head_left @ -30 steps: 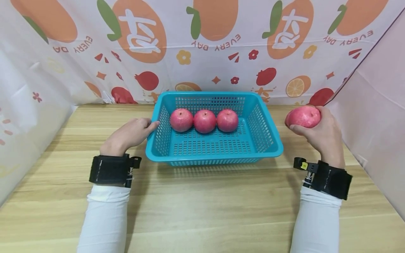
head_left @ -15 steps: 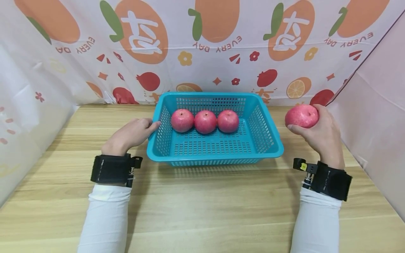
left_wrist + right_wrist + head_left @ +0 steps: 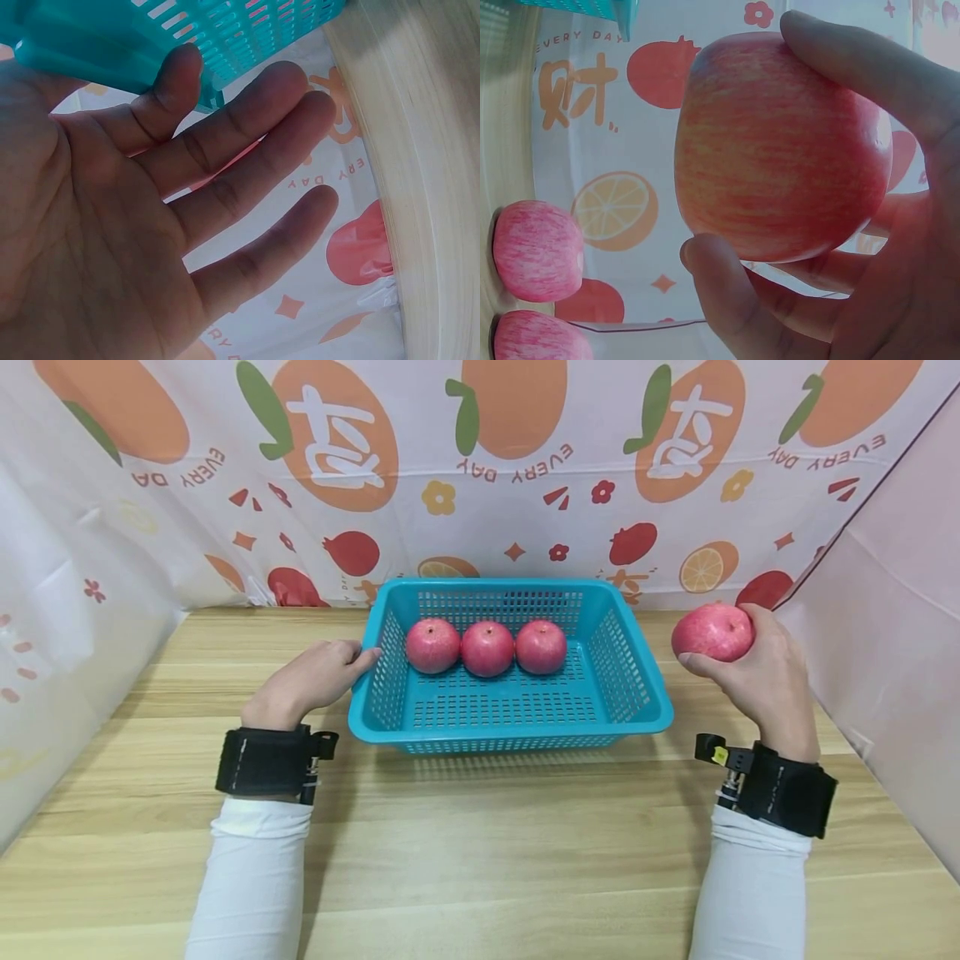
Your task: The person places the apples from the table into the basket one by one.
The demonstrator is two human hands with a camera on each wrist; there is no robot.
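My right hand (image 3: 776, 681) grips a red apple (image 3: 712, 632) between thumb and fingers, to the right of a blue-green plastic basket (image 3: 510, 735). The right wrist view shows this apple (image 3: 780, 150) held clear of the table. My left hand (image 3: 315, 681) pinches the basket's left rim, thumb on top and a bent finger below; its other fingers (image 3: 255, 172) extend loosely. Inside the basket, a left apple (image 3: 432, 646), a middle apple (image 3: 487, 649) and a right apple (image 3: 541, 647) sit in a row along the back.
In the right wrist view, an upper apple (image 3: 538, 251) and a lower apple (image 3: 540, 339) stand on the table; the head view does not show them. A fruit-print curtain (image 3: 517, 527) hangs behind the wooden table (image 3: 510, 852), with pale cloth (image 3: 885, 635) at the right.
The apple in my right hand has risen a little and shifted slightly left. My left hand and the basket stay practically in place.
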